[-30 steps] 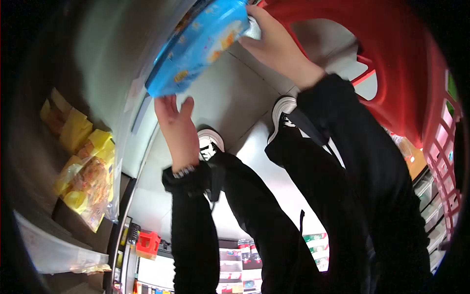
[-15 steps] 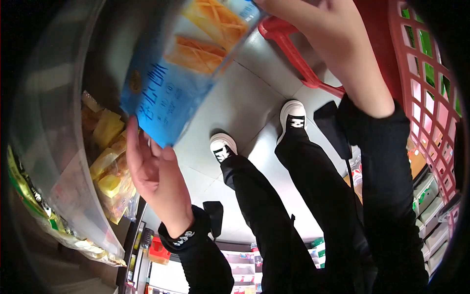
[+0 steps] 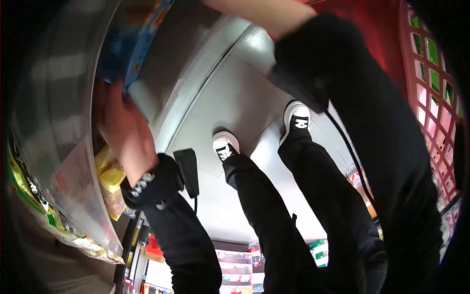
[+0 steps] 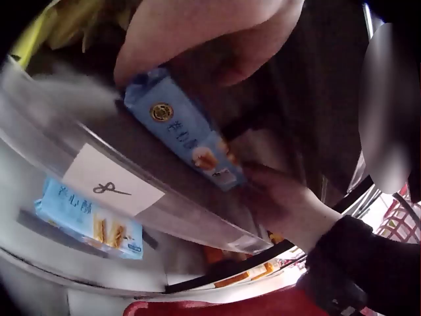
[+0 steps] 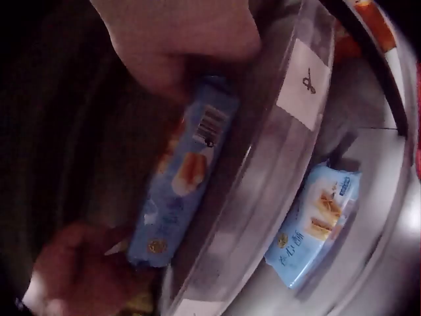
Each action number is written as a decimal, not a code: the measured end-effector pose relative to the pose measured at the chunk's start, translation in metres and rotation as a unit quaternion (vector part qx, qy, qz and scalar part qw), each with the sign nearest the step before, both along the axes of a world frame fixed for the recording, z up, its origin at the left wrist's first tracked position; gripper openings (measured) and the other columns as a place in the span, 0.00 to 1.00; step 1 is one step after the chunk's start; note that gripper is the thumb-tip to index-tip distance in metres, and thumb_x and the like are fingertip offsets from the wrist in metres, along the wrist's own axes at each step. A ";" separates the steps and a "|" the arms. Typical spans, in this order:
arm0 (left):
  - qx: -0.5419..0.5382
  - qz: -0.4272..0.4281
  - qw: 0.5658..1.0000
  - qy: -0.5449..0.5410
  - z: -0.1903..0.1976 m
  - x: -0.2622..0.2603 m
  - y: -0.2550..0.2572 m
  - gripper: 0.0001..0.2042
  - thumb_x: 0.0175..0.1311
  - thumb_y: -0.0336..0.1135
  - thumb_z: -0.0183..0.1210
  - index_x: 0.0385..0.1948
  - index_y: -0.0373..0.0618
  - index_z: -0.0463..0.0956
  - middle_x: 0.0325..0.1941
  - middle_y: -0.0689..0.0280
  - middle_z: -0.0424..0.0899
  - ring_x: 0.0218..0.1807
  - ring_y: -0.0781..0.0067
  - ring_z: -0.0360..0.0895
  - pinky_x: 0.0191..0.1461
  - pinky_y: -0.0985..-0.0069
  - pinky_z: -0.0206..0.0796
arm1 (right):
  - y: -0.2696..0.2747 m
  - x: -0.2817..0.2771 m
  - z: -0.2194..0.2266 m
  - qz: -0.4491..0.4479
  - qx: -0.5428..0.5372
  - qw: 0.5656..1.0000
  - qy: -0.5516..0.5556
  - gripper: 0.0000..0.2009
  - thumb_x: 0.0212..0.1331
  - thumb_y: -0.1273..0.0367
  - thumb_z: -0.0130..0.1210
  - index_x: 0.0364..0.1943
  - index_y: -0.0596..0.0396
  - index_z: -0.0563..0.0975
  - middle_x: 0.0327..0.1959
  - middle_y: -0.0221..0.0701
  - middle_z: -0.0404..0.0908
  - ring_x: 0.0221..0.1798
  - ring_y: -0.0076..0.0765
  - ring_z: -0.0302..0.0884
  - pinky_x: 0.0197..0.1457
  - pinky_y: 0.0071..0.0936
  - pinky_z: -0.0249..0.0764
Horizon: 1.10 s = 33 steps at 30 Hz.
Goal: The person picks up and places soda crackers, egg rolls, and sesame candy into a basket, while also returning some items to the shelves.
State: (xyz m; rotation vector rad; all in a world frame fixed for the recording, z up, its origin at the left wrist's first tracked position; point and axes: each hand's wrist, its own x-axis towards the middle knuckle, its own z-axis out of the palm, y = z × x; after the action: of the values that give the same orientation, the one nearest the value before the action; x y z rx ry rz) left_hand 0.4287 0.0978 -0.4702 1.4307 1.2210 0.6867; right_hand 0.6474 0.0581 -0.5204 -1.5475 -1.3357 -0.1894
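A blue snack packet (image 4: 181,128) printed with pastry rolls lies behind a clear shelf guard (image 5: 247,191). My left hand (image 3: 128,132) is at one end of it, blurred in the head view. In the left wrist view, this hand curves over the packet's gold-emblem end. At the barcode end my right hand (image 4: 279,201) grips the packet; in the head view only its wrist shows, at the top edge. The right wrist view shows the packet stretched between both hands. A similar blue packet (image 5: 316,227) shows on the other side of the guard.
Yellow-wrapped snacks (image 3: 111,179) sit on the shelf by my left wrist. A white card with a handwritten mark (image 4: 113,181) is fixed to the guard. A pink-red basket (image 3: 433,103) stands at the right, and my shoes (image 3: 226,145) are on the grey floor.
Both hands have carried the blue packet left and up, from over the floor to behind the clear guard. The packet has tilted, so its broad printed face no longer faces the head camera.
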 end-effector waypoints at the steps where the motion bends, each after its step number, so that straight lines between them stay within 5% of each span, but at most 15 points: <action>1: 0.091 -0.056 0.991 0.081 0.002 -0.005 -0.006 0.22 0.52 0.31 0.48 0.49 0.31 0.59 0.51 0.55 0.64 0.54 0.65 0.60 0.57 0.71 0.47 | -0.033 -0.017 0.030 -0.037 0.020 0.993 0.115 0.18 0.40 0.75 0.48 0.41 0.66 0.66 0.39 0.50 0.68 0.43 0.54 0.63 0.49 0.32 0.61; 2: 0.268 -0.100 0.928 0.237 0.007 -0.013 -0.022 0.20 0.53 0.29 0.45 0.49 0.30 0.60 0.50 0.53 0.65 0.50 0.63 0.64 0.54 0.73 0.52 | -0.044 -0.017 0.033 -0.071 -0.046 0.993 0.082 0.17 0.41 0.76 0.47 0.40 0.65 0.65 0.39 0.50 0.67 0.43 0.54 0.63 0.47 0.33 0.62; 3: 0.268 -0.100 0.929 0.237 0.012 -0.012 -0.039 0.20 0.53 0.29 0.45 0.49 0.30 0.60 0.50 0.53 0.65 0.50 0.63 0.64 0.54 0.73 0.52 | -0.063 -0.020 0.035 -0.039 -0.087 0.989 0.114 0.15 0.41 0.78 0.45 0.38 0.67 0.65 0.39 0.52 0.67 0.44 0.53 0.63 0.47 0.34 0.62; 5: 0.210 0.034 0.964 0.162 0.019 -0.006 -0.072 0.16 0.53 0.24 0.42 0.45 0.31 0.63 0.46 0.54 0.68 0.46 0.65 0.67 0.50 0.75 0.58 | -0.096 -0.033 0.026 -0.004 -0.042 0.983 0.181 0.16 0.41 0.77 0.46 0.38 0.68 0.65 0.36 0.52 0.68 0.44 0.54 0.64 0.46 0.36 0.62; 7: 0.160 0.009 0.983 0.088 0.013 -0.028 -0.105 0.13 0.53 0.20 0.40 0.40 0.31 0.65 0.40 0.56 0.72 0.40 0.69 0.70 0.45 0.77 0.62 | -0.130 -0.045 0.005 -0.020 -0.175 0.954 0.241 0.16 0.42 0.79 0.49 0.40 0.58 0.67 0.34 0.37 0.72 0.37 0.35 0.70 0.40 0.24 0.66; 10: -0.071 -0.068 0.994 0.039 -0.011 -0.046 -0.135 0.12 0.54 0.19 0.39 0.39 0.33 0.66 0.35 0.60 0.73 0.35 0.73 0.72 0.43 0.79 0.63 | -0.156 -0.051 -0.038 -0.047 -0.281 0.917 0.279 0.15 0.47 0.77 0.49 0.43 0.57 0.67 0.34 0.31 0.69 0.37 0.24 0.69 0.38 0.19 0.65; 14: -0.184 -0.046 0.981 0.045 -0.063 -0.049 -0.132 0.13 0.56 0.24 0.43 0.44 0.35 0.63 0.39 0.60 0.73 0.38 0.73 0.70 0.45 0.77 0.62 | -0.163 -0.052 -0.090 -0.070 -0.359 0.890 0.273 0.17 0.46 0.76 0.49 0.44 0.59 0.65 0.37 0.36 0.70 0.39 0.27 0.70 0.40 0.23 0.67; 16: -0.168 0.028 0.981 0.089 -0.096 -0.052 -0.114 0.16 0.56 0.30 0.46 0.47 0.35 0.61 0.43 0.58 0.70 0.45 0.72 0.67 0.50 0.76 0.59 | -0.155 -0.056 -0.111 -0.050 -0.361 0.888 0.280 0.16 0.42 0.72 0.50 0.36 0.68 0.66 0.33 0.49 0.70 0.39 0.49 0.69 0.45 0.36 0.65; 17: -0.148 0.070 0.978 0.128 -0.113 -0.053 -0.102 0.18 0.56 0.32 0.47 0.48 0.35 0.60 0.46 0.57 0.69 0.47 0.72 0.65 0.52 0.75 0.57 | -0.151 -0.055 -0.118 -0.052 -0.362 0.888 0.280 0.16 0.42 0.72 0.50 0.36 0.68 0.66 0.33 0.49 0.70 0.39 0.49 0.69 0.45 0.36 0.65; 20: -0.125 0.049 0.973 0.187 -0.156 -0.051 -0.062 0.22 0.54 0.37 0.48 0.49 0.33 0.58 0.50 0.56 0.65 0.51 0.69 0.62 0.55 0.73 0.52 | -0.124 -0.046 -0.132 0.011 -0.436 0.880 0.188 0.21 0.44 0.69 0.51 0.45 0.64 0.64 0.42 0.47 0.68 0.40 0.42 0.70 0.42 0.30 0.67; 22: -0.054 -0.016 0.957 0.285 -0.169 -0.041 -0.044 0.25 0.53 0.40 0.47 0.50 0.32 0.57 0.53 0.56 0.63 0.53 0.64 0.60 0.55 0.71 0.50 | -0.098 -0.041 -0.139 -0.067 -0.332 0.937 0.089 0.22 0.42 0.67 0.53 0.43 0.65 0.66 0.39 0.48 0.70 0.39 0.45 0.71 0.41 0.31 0.67; 29: -0.063 -0.058 0.945 0.317 -0.185 -0.002 -0.012 0.24 0.55 0.43 0.43 0.47 0.30 0.60 0.49 0.50 0.65 0.50 0.56 0.62 0.53 0.69 0.50 | -0.034 -0.030 -0.143 -0.057 -0.338 0.904 0.256 0.22 0.40 0.68 0.51 0.42 0.68 0.64 0.38 0.53 0.70 0.43 0.53 0.68 0.45 0.35 0.66; 31: -0.008 -0.065 0.950 0.305 -0.205 -0.001 0.003 0.24 0.50 0.44 0.44 0.38 0.27 0.66 0.39 0.46 0.72 0.41 0.54 0.69 0.46 0.70 0.56 | -0.023 -0.033 -0.155 -0.150 -0.393 0.876 0.237 0.22 0.40 0.67 0.50 0.41 0.69 0.65 0.39 0.54 0.70 0.44 0.52 0.68 0.45 0.34 0.67; 33: -0.063 -0.113 0.946 0.296 -0.215 -0.001 0.016 0.22 0.51 0.42 0.44 0.39 0.30 0.66 0.42 0.51 0.71 0.44 0.59 0.68 0.46 0.70 0.57 | -0.015 -0.016 -0.174 -0.065 -0.434 0.856 0.274 0.22 0.39 0.66 0.50 0.40 0.69 0.67 0.37 0.53 0.72 0.43 0.52 0.69 0.46 0.33 0.67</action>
State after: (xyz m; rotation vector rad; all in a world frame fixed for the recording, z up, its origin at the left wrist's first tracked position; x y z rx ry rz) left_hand 0.4280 0.1141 -0.6855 1.6948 1.4862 0.0047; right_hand 0.6313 0.0434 -0.6942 -2.2020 -0.8640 0.8365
